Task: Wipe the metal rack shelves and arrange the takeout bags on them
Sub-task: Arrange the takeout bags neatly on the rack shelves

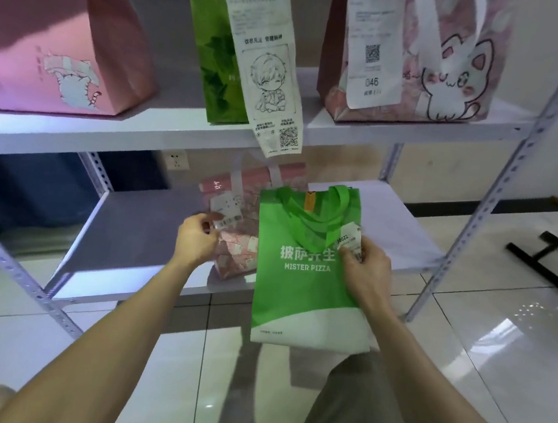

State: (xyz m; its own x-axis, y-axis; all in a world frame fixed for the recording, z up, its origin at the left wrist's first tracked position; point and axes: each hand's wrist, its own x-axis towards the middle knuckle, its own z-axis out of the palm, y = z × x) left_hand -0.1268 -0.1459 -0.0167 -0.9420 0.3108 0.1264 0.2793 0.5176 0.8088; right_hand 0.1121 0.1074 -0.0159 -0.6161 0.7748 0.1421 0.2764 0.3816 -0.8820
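My right hand (366, 270) grips a green and white Mister Pizza bag (301, 282) by its right side, fingers over the white receipt clipped near its handles. The bag hangs in front of the lower shelf (138, 231), overlapping its front edge. My left hand (197, 235) pinches the receipt of a pink patterned bag (234, 227) that stands on the lower shelf behind the green bag. On the upper shelf (176, 128) stand a large pink cat bag (58, 33), a green leaf-print bag (215, 53) with a long receipt, and a pink kitten bag (424, 61).
Perforated metal uprights (500, 186) frame the rack at left and right. A dark blue bin (25, 191) sits behind the lower shelf at left. A black chair base (555, 254) stands on the glossy tiled floor at right. My knees show at the bottom.
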